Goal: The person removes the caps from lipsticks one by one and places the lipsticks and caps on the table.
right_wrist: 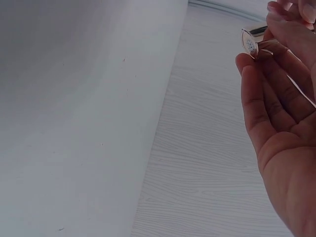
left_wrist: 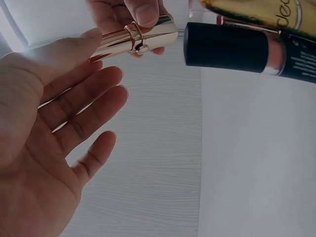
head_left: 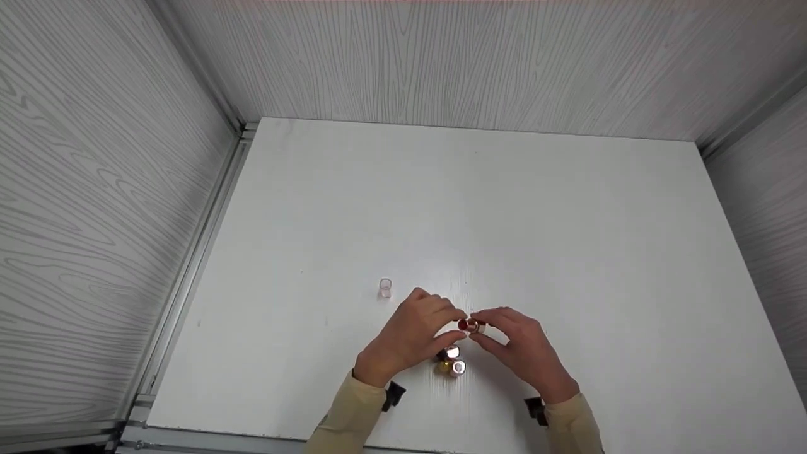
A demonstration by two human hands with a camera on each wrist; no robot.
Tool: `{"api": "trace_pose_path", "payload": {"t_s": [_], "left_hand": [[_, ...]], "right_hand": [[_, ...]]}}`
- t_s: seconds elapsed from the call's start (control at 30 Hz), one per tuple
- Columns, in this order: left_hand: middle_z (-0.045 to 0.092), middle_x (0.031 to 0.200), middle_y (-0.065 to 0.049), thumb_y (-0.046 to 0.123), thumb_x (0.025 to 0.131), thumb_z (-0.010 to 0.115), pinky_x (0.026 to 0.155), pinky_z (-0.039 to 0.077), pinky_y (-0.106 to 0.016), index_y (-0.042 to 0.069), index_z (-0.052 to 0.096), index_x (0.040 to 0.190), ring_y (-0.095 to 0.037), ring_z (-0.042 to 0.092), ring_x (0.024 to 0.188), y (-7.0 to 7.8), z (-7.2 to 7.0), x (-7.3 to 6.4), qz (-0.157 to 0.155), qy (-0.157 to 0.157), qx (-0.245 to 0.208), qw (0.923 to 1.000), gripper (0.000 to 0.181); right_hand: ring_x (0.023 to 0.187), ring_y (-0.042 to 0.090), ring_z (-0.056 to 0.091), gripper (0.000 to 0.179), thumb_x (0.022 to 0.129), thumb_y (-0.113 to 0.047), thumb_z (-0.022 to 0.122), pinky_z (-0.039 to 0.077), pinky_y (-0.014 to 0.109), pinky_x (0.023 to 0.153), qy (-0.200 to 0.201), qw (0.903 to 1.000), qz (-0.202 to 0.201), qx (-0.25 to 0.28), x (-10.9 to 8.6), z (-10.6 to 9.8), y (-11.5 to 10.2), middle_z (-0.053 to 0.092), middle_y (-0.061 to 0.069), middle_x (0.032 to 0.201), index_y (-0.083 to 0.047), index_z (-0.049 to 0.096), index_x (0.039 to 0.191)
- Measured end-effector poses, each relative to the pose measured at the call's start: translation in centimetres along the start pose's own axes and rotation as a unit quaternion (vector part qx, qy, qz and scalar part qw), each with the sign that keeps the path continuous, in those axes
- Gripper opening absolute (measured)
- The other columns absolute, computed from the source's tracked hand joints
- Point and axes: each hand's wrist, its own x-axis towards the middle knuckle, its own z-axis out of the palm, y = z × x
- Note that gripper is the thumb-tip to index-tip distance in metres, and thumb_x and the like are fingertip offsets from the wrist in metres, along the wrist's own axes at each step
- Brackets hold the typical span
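Observation:
A shiny gold lipstick tube is held level between the two hands in the head view, with a red end facing left. My left hand pinches its left end with thumb and forefinger. The right hand pinches the other end. In the left wrist view the tube shows a raised band with a small knob at its middle, and the other left fingers are spread below it. The right wrist view shows the tube's base with a pale round label.
Just below the hands several cosmetic tubes stand close together on the white table. One is dark-capped and one is gold with lettering. A small clear pinkish piece stands left of them. Wood-grained panels border the table.

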Motion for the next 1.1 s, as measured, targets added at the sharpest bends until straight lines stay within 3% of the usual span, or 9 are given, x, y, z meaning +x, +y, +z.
{"api": "trace_pose_path", "payload": {"t_s": [0.2, 0.33, 0.47, 0.63, 0.87, 1.1], "left_hand": [[0.074, 0.093, 0.009, 0.034, 0.094, 0.073, 0.082, 0.049, -0.03, 0.017, 0.075, 0.103, -0.006, 0.067, 0.088, 0.2, 0.2, 0.2, -0.009, -0.005, 0.007, 0.9999, 0.019], [0.074, 0.091, 0.008, 0.029, 0.093, 0.074, 0.083, 0.049, -0.032, 0.017, 0.075, 0.101, -0.006, 0.067, 0.088, -0.3, -0.4, 0.4, -0.012, 0.014, -0.004, 0.9998, 0.015], [0.074, 0.089, 0.006, 0.025, 0.092, 0.076, 0.083, 0.05, -0.034, 0.015, 0.074, 0.1, -0.008, 0.068, 0.085, -1.9, -1.4, 0.4, -0.029, 0.052, -0.011, 0.9982, 0.013], [0.073, 0.087, 0.003, 0.024, 0.092, 0.076, 0.082, 0.05, -0.038, 0.013, 0.074, 0.1, -0.013, 0.068, 0.083, -4.8, -2.0, -0.7, -0.09, 0.081, -0.003, 0.9926, 0.014], [0.073, 0.089, 0.0, 0.025, 0.093, 0.074, 0.085, 0.049, -0.041, 0.013, 0.074, 0.097, -0.019, 0.065, 0.087, -7.7, -1.1, -2.5, -0.192, 0.036, 0.025, 0.9803, 0.013], [0.071, 0.098, -0.002, 0.028, 0.093, 0.073, 0.089, 0.049, -0.043, 0.013, 0.072, 0.1, -0.023, 0.064, 0.099, -8.5, 0.3, -3.4, -0.229, -0.018, 0.063, 0.9713, 0.017]], "right_hand": [[0.094, 0.008, 0.07, 0.039, 0.075, -0.009, 0.089, 0.059, 0.03, 0.081, -0.004, 1.0, 0.0, -0.001, 0.1, -0.1, 0.1, 0.073, -0.009, 0.105, -0.017, 0.074, 0.11], [0.099, 0.012, 0.071, 0.044, 0.077, -0.012, 0.088, 0.059, 0.033, 0.083, 0.0, 1.0, 0.004, -0.002, 0.1, -0.3, 0.1, 0.073, -0.004, 0.111, -0.014, 0.071, 0.118], [0.1, 0.016, 0.071, 0.047, 0.078, -0.015, 0.087, 0.059, 0.036, 0.083, 0.019, 0.9997, 0.014, -0.007, 0.0, -0.6, 0.3, 0.074, 0.002, 0.111, -0.012, 0.07, 0.121], [0.101, 0.014, 0.071, 0.04, 0.08, -0.01, 0.086, 0.057, 0.028, 0.085, 0.034, 0.9993, 0.004, -0.013, -0.5, -0.7, 0.9, 0.074, -0.002, 0.109, -0.011, 0.072, 0.117], [0.098, 0.014, 0.071, 0.037, 0.08, -0.004, 0.084, 0.054, 0.018, 0.083, 0.042, 0.999, -0.015, -0.007, -0.9, -0.6, 1.1, 0.073, -0.004, 0.108, -0.01, 0.072, 0.114], [0.098, 0.015, 0.071, 0.035, 0.081, -0.005, 0.083, 0.054, 0.018, 0.074, 0.034, 0.9994, -0.001, -0.004, -1.1, -0.9, 1.0, 0.073, -0.003, 0.108, -0.01, 0.072, 0.114]]}}
